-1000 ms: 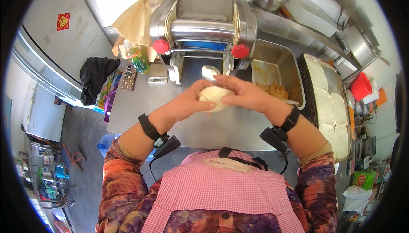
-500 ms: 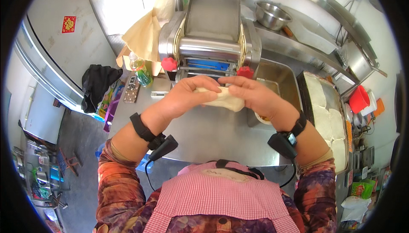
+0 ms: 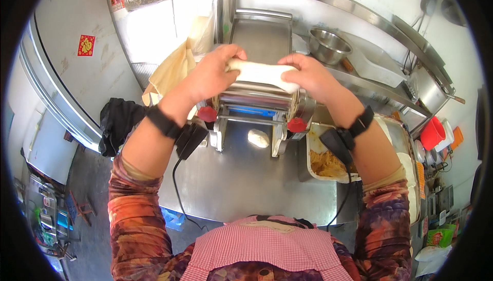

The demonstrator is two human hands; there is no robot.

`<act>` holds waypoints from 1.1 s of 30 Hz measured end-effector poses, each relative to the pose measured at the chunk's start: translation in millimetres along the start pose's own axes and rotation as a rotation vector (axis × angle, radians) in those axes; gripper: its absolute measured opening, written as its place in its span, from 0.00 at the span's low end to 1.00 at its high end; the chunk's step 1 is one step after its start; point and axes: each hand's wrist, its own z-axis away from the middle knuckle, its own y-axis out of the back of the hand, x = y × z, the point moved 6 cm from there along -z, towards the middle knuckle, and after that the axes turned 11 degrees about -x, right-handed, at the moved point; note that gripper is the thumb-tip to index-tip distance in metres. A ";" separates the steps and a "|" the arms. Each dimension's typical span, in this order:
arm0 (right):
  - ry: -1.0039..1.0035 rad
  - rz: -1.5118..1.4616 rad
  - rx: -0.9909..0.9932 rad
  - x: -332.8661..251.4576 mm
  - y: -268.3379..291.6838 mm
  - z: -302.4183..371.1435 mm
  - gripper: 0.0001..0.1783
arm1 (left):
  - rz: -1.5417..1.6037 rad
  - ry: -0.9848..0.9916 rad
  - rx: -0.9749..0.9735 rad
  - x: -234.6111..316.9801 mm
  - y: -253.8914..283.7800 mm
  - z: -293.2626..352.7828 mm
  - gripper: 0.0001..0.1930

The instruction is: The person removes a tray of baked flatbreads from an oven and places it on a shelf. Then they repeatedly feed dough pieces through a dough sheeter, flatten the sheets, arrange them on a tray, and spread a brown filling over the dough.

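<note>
A pale, thick strip of dough (image 3: 262, 73) is stretched between my hands, above the roller of a steel dough sheeter (image 3: 251, 97). My left hand (image 3: 218, 70) pinches its left end between thumb and fingers. The right end is gripped by my right hand (image 3: 310, 78), thumb toward me. Two red knobs flank the machine's lower front, among them a left red knob (image 3: 207, 114). Under the machine, on the steel table (image 3: 246, 178), lies a small pale lump of dough (image 3: 258, 138).
To the right stands a steel pan (image 3: 328, 163) with a yellowish-brown filling. A steel bowl (image 3: 329, 45) and a white tray (image 3: 372, 60) sit on the back shelf. Brown paper (image 3: 172, 73) leans at the left. Flat dough sheets (image 3: 405, 165) lie beyond my right forearm.
Both hands have moved away from me, up over the sheeter, and the dough is now drawn out longer. The lump on the table and the pan's filling have come into view.
</note>
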 end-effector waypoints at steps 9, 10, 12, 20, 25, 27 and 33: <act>-0.058 1.185 -0.039 23.1 -16.9 -53.3 0.09 | -0.793 0.081 -0.349 -30.5 -36.5 -46.5 0.12; -0.057 1.157 -0.050 23.3 -18.5 -50.9 0.09 | -0.796 0.111 -0.388 -33.6 -39.1 -44.3 0.11; -0.070 1.150 -0.113 21.8 -22.3 -44.3 0.10 | -0.752 0.151 -0.425 -35.5 -40.9 -37.6 0.11; 0.037 0.939 0.026 4.6 -40.3 6.7 0.17 | -0.600 0.317 -0.568 -23.5 -53.6 -32.4 0.19; 0.452 0.745 0.186 -10.9 -62.3 64.2 0.17 | -0.373 0.279 -0.548 -7.5 -71.6 -36.7 0.24; 0.529 0.739 0.158 -12.7 -71.8 83.4 0.18 | -0.402 0.289 -0.546 -4.2 -72.3 -36.8 0.22; 0.709 0.718 0.090 -6.0 -88.1 126.2 0.18 | 0.303 0.001 -0.044 8.3 -66.9 7.3 0.19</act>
